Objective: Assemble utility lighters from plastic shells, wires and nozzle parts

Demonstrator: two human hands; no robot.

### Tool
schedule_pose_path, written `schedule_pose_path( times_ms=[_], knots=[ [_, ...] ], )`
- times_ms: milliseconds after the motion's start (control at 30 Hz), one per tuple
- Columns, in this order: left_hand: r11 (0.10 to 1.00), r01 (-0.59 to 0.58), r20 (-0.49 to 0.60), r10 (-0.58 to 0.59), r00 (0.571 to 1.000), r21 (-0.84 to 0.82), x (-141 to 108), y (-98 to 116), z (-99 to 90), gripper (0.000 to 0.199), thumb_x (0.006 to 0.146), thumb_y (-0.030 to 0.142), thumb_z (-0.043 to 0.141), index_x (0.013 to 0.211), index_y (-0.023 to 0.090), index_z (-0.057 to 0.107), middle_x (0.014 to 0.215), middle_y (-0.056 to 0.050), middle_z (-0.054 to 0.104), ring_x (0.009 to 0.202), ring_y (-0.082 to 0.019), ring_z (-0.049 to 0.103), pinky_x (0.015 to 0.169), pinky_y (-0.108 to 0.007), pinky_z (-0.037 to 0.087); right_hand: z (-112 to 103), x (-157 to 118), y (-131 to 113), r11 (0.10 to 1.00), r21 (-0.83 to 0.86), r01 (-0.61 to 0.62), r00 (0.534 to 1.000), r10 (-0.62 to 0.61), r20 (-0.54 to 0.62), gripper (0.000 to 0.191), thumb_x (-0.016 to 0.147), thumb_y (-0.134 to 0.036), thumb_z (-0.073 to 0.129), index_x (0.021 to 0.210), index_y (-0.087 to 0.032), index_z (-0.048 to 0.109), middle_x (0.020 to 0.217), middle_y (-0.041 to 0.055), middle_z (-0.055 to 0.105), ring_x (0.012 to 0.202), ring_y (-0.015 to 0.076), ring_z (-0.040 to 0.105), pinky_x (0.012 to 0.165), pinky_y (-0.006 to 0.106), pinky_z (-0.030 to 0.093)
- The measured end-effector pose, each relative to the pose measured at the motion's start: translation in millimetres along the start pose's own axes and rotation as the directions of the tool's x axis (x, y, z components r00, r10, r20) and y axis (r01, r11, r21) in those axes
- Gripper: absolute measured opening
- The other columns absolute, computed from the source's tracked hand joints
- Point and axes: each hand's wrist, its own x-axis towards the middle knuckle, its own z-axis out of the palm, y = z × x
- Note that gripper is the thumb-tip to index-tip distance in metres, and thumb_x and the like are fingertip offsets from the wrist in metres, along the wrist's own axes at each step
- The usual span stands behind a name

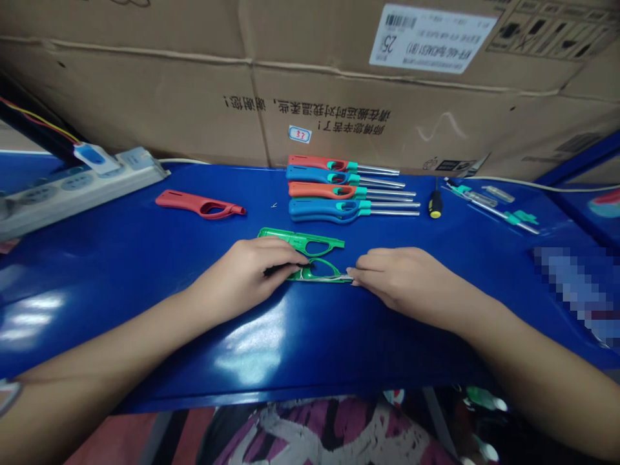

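Observation:
Two green lighter casing halves lie open side up on the blue table. The upper half [296,237] rests just beyond my left hand [261,266], partly covered by it. My left hand is closed on the lower half [323,268], fingertips at its handle opening, where a small dark part shows; what else is under the fingers is hidden. A thin white wire runs along this half. At its right end, a short piece of metal tube [347,276] shows, pinched by the fingertips of my right hand [400,276].
Several red and blue gas lighters [334,210] lie stacked in a row behind. A red lighter casing [191,203] is at left, near a power strip [72,187]. To the right are a screwdriver [435,203] and loose lighter parts [494,208]. A cardboard box [194,103] stands behind.

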Motion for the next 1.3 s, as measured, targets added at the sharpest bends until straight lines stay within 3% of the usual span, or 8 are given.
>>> schedule_pose_path(
  times_ms=[200, 333, 500, 833, 1000, 1133, 1200, 1300],
  knots=[
    [0.998, 0.043, -0.021, -0.045, 0.999, -0.055, 0.7, 0.6, 2.0, 0.017, 0.094, 0.015, 0.063, 0.104, 0.018, 0.077, 0.097, -0.003, 0.078, 0.091, -0.016, 0.073, 0.086, -0.027, 0.056, 0.1, 1.0, -10.3, 0.988, -0.154, 0.017, 1.0, -0.013, 0.025, 0.016, 0.096, -0.012, 0.056, 0.096, -0.014, 0.072, 0.086, 0.0055, 0.067, 0.074, 0.0203, 0.056, 0.056, 0.033, 0.029],
    [0.988, 0.123, -0.045, -0.127, 0.991, -0.099, 1.0, 1.3, 5.0, 0.014, 0.091, 0.018, 0.068, 0.099, 0.021, 0.079, 0.093, -0.001, 0.08, 0.087, -0.016, 0.073, 0.082, -0.026, 0.058, 2.1, 2.2, -14.3, 0.996, -0.074, -0.056, 0.998, 0.056, -0.01, 0.024, 0.103, -0.026, 0.049, 0.097, -0.017, 0.071, 0.088, 0.0054, 0.067, 0.076, 0.0199, 0.058, 0.057, 0.033, 0.03],
    [0.967, 0.216, -0.069, -0.227, 0.971, -0.136, -0.3, 4.6, 6.1, 0.012, 0.089, 0.02, 0.071, 0.094, 0.024, 0.081, 0.09, 0.001, 0.08, 0.08, -0.015, 0.075, 0.076, -0.024, 0.06, 8.5, 2.6, -13.0, 0.994, 0.035, -0.104, 0.995, 0.104, 0.005, 0.024, 0.102, -0.017, 0.046, 0.111, -0.016, 0.068, 0.101, 0.0053, 0.067, 0.072, 0.0141, 0.059, 0.054, 0.031, 0.031],
    [0.982, -0.124, 0.107, 0.109, 0.988, 0.141, -4.7, 0.7, -2.0, 0.03, 0.098, 0.016, 0.053, 0.117, 0.023, 0.075, 0.112, -0.002, 0.078, 0.102, -0.022, 0.075, 0.087, -0.036, 0.062, 6.9, 0.4, -6.6, 0.995, 0.048, -0.093, 0.995, 0.094, -0.022, 0.025, 0.103, -0.019, 0.045, 0.1, -0.017, 0.07, 0.09, 0.0036, 0.066, 0.062, 0.0124, 0.054, 0.052, 0.031, 0.026],
    [0.994, 0.086, 0.023, -0.085, 0.996, -0.065, -2.4, 3.1, 2.5, 0.025, 0.093, 0.014, 0.061, 0.108, 0.022, 0.079, 0.102, -0.001, 0.081, 0.091, -0.018, 0.077, 0.082, -0.029, 0.062, 6.8, -0.2, -5.9, 0.996, 0.029, -0.08, 0.997, 0.081, -0.014, 0.023, 0.102, -0.018, 0.046, 0.098, -0.017, 0.069, 0.088, 0.0031, 0.064, 0.062, 0.0123, 0.053, 0.053, 0.031, 0.026],
    [0.922, 0.328, -0.003, -0.336, 0.942, -0.205, -0.4, 4.9, 7.3, 0.017, 0.086, 0.015, 0.071, 0.097, 0.024, 0.081, 0.094, 0.001, 0.081, 0.084, -0.018, 0.078, 0.079, -0.027, 0.063, 6.9, -0.6, -5.9, 0.997, 0.027, -0.076, 0.997, 0.076, -0.013, 0.023, 0.102, -0.019, 0.046, 0.097, -0.017, 0.069, 0.088, 0.0028, 0.064, 0.063, 0.0124, 0.054, 0.052, 0.032, 0.026],
    [0.916, 0.345, -0.001, -0.353, 0.936, -0.202, -0.4, 5.8, 7.0, 0.016, 0.086, 0.017, 0.071, 0.096, 0.024, 0.081, 0.093, 0.002, 0.081, 0.084, -0.018, 0.078, 0.08, -0.027, 0.063, 6.8, -0.8, -6.0, 0.997, 0.025, -0.076, 0.997, 0.076, -0.015, 0.023, 0.102, -0.019, 0.046, 0.098, -0.017, 0.069, 0.087, 0.0026, 0.063, 0.062, 0.0124, 0.053, 0.052, 0.032, 0.026],
    [0.98, 0.198, 0.013, -0.197, 0.98, -0.036, -2.8, 7.9, 3.9, 0.021, 0.092, 0.017, 0.064, 0.105, 0.022, 0.079, 0.099, -0.001, 0.081, 0.088, -0.019, 0.077, 0.079, -0.029, 0.062, 6.2, -0.8, -5.9, 0.997, 0.023, -0.074, 0.997, 0.074, -0.021, 0.025, 0.103, -0.019, 0.045, 0.098, -0.017, 0.069, 0.087, 0.003, 0.063, 0.062, 0.0123, 0.053, 0.052, 0.032, 0.026]
  ],
)
